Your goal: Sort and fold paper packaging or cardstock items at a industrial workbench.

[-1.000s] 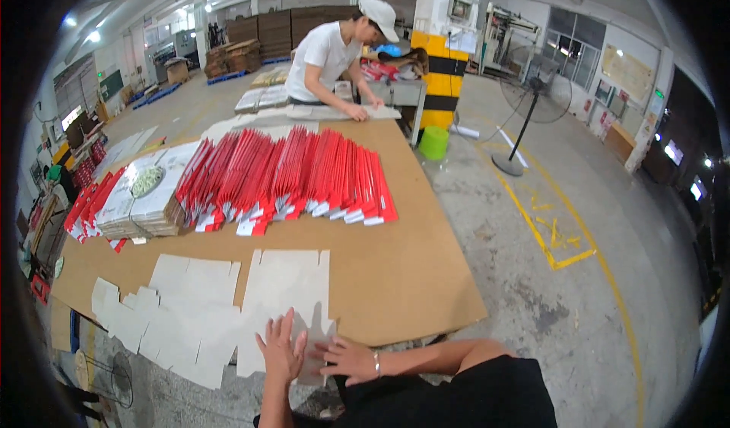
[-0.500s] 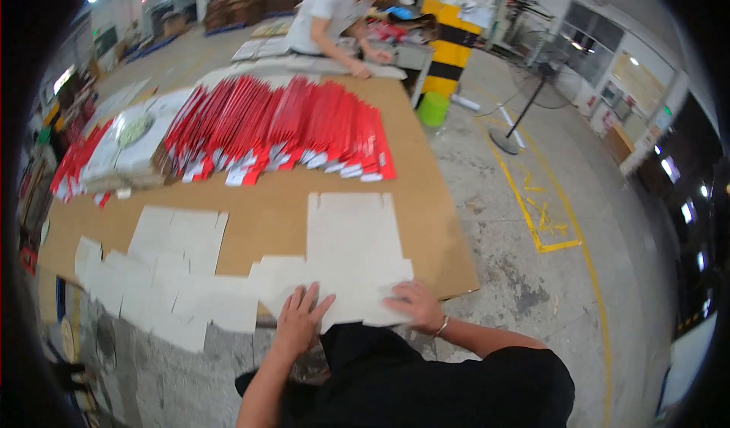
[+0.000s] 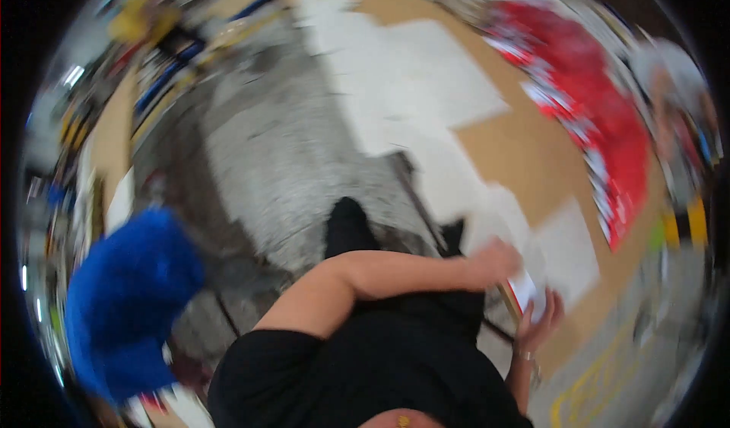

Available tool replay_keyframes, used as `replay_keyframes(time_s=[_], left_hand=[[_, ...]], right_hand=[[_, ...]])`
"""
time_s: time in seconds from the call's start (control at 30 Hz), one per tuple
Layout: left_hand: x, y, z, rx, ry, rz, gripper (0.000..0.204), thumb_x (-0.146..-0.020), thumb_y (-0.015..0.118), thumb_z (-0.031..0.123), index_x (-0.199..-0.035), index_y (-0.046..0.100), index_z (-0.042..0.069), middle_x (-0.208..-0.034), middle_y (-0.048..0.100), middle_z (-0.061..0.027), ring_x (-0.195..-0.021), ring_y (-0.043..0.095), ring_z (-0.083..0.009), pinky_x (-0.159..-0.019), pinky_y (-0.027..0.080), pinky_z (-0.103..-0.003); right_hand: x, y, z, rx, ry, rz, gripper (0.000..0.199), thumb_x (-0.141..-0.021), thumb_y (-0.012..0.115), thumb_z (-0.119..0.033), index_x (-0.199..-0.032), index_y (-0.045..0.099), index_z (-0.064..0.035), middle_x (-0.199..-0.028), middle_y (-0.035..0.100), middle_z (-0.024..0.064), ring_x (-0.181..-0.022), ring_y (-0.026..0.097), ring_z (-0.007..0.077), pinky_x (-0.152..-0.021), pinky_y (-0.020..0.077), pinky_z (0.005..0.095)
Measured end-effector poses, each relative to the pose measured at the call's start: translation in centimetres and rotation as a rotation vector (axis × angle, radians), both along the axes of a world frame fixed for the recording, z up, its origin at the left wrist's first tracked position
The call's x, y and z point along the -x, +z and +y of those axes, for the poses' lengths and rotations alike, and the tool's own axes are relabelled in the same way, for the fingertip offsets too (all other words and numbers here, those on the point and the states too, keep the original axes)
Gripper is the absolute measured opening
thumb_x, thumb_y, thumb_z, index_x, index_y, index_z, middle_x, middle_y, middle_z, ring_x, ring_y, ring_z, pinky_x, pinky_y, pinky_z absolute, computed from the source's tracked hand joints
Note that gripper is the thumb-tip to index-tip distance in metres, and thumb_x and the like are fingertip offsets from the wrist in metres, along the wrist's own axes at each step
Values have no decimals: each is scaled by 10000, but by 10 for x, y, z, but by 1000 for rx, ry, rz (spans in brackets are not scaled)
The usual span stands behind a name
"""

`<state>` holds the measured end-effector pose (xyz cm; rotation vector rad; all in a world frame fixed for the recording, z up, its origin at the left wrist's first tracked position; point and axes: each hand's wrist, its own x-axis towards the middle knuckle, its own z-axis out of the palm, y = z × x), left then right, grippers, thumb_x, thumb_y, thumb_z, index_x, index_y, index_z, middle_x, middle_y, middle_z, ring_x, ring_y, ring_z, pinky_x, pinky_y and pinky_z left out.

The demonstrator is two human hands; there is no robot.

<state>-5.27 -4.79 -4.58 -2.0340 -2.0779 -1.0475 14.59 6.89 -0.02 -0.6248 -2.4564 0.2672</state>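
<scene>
My left hand is at the table's near edge, over a flat white die-cut card sheet; motion smears its fingers. Just beyond it, my right hand has its thumb and fingers around a small white piece with a red edge. That piece sits between the two hands, partly covered, and its exact kind cannot be made out. One squarish panel of the card sheet spreads over the brown tabletop.
More white card sheets overlap farther along the table. A long row of red folded items lies across it, with a person in white behind. At left is a large blue fabric shape. Grey concrete floor lies beside the table.
The view has swung left and down, blurring the scene. My hands, earlier spread flat on the card sheet, are now closer together, with the red-edged white piece between them.
</scene>
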Motion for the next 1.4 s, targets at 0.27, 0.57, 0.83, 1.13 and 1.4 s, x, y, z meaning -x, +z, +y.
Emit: replay_keyframes(time_s=[0.27,0.57,0.83,1.13,1.4], left_hand=[[56,45,13,740,-271,74,511,-718,747,336,-1209,616,276,-1240,569,-77,-1104,536,-319,-837,417,-541],[-3,7,16,357,167,297,536,-896,499,527,-1350,521,242,-1337,453,-271,-1232,413,-552,-886,372,-716],[-79,-4,27,605,268,528,813,-876,584,569,-1530,244,227,-1445,372,-289,-1246,444,-576,-888,426,-708],[-40,10,11,130,-232,192,453,-913,605,329,-1276,552,64,-1197,582,-231,-1139,558,-406,-806,502,-549],[-4,83,-20,520,-229,-144,248,-830,625,320,-908,727,108,-969,672,-192,-927,627,-382,-725,478,-554]], right_hand=[[-10,-49,12,16,341,-207,427,-912,615,-209,-1332,591,-136,-1319,536,148,-1134,515,358,-967,411,490],[12,9,-9,-127,445,-215,353,-899,633,-194,-1245,675,-138,-955,630,219,-815,592,402,-779,485,494],[-25,-71,58,156,485,-137,398,-913,595,-305,-1278,619,-149,-1110,559,235,-951,554,409,-847,446,559],[-30,-131,141,-61,485,-164,576,-898,594,-457,-1396,496,-184,-1374,436,221,-1198,476,388,-963,388,637],[54,50,22,-39,314,-797,344,-944,575,-272,-1208,662,-70,-999,632,258,-888,612,429,-848,464,524]])
